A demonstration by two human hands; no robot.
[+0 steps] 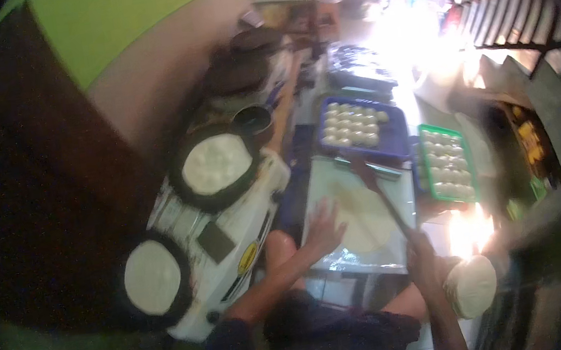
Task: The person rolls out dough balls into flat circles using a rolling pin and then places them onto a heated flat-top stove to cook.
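A thin round sheet of dough [366,222] lies on a shiny, pale work board [314,191]. Over its left edge my left hand [324,226] is spread with the fingers apart; blur hides whether it touches the dough. In my right hand [422,260] is the handle of a long, thin spatula [389,203]. The tool slants away across the board, and its broader brown end reaches the board's far edge beside a blue tray [397,130]. Several white dough balls [351,126] sit in rows in that tray.
On my left, a white two-burner gas stove [244,222] carries two dark pans, with flatbreads [217,163] [152,278] in them. A green tray [449,163] of dough balls stands right of the board. By my right forearm is a stack of round flatbreads [473,287].
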